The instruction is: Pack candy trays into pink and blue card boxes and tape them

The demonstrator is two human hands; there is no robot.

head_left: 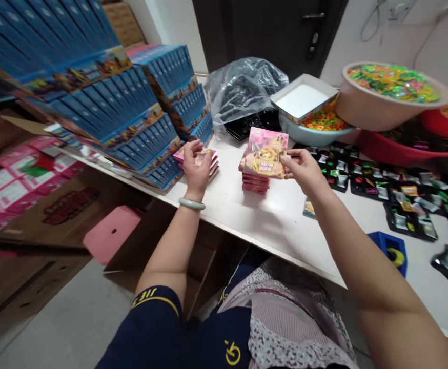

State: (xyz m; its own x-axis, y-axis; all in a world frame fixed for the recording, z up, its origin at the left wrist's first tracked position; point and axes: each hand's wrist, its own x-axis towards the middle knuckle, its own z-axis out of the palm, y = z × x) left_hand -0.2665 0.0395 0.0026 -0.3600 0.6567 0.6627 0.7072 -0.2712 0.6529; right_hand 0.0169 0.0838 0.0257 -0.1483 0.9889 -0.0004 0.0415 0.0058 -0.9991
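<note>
My right hand (301, 166) pinches a flat pink box (264, 156) with a printed picture by its right edge. That box is tilted up above a stack of similar pink boxes (255, 183) on the table. My left hand (197, 161), with a pale bangle at the wrist, is at a second, lower pile of pink boxes (214, 166). Its fingers are loosely curled and apart from the thumb, with nothing visible between them; whether it touches the pile is partly hidden.
Tall rows of blue boxes (120, 102) stand at the left. Behind are a clear plastic bag (243, 87), an open carton (304, 97) and a beige basin (378, 105) of colourful pieces. Several filled black trays (408, 220) and a blue tape dispenser (389, 248) lie on the right.
</note>
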